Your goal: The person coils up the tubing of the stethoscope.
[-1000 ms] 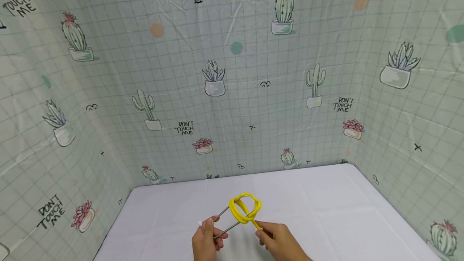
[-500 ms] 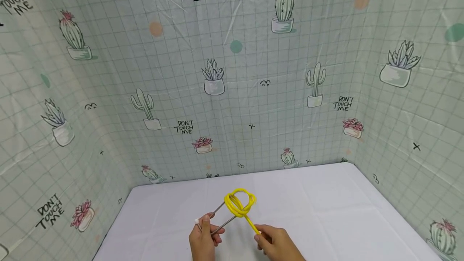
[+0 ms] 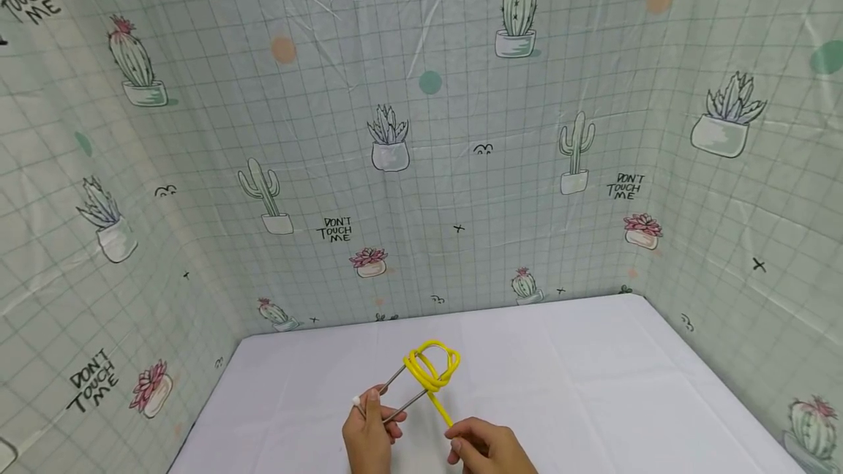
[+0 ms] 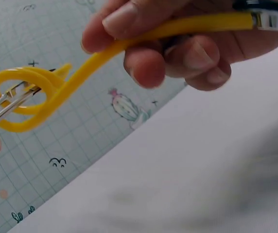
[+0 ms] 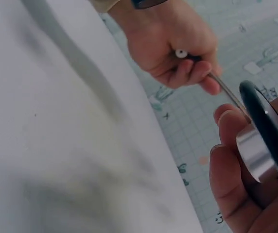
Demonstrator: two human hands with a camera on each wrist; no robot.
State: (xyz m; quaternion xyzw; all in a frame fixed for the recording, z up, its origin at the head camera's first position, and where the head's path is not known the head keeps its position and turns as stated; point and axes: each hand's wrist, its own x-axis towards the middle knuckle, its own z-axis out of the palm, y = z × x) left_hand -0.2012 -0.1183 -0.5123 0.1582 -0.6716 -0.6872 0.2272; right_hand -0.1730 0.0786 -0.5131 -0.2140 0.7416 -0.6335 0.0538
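Observation:
A stethoscope with yellow tubing is held up over the white table between both hands. My left hand (image 3: pixel 369 430) grips its metal ear tubes (image 3: pixel 406 406), and a white ear tip (image 3: pixel 357 401) sticks out beside the thumb. Around the far part of those tubes, the yellow tubing (image 3: pixel 429 386) is wound in a loose coil. My right hand (image 3: pixel 490 448) pinches the tubing's free length below the coil. In the right wrist view, the metal chestpiece (image 5: pixel 255 153) with its dark rim lies against the right fingers (image 5: pixel 226 170). The left wrist view shows the tubing's metal connector (image 4: pixel 271 22) beyond that hand.
A white cloth covers the table (image 3: pixel 560 371) under the hands. Fabric walls (image 3: pixel 454 189) printed with a grid and cacti stand behind it and on both sides.
My right hand has moved left and down, and a longer stretch of tubing shows between it and the coil. The coil has shifted slightly left and up with the ear tubes.

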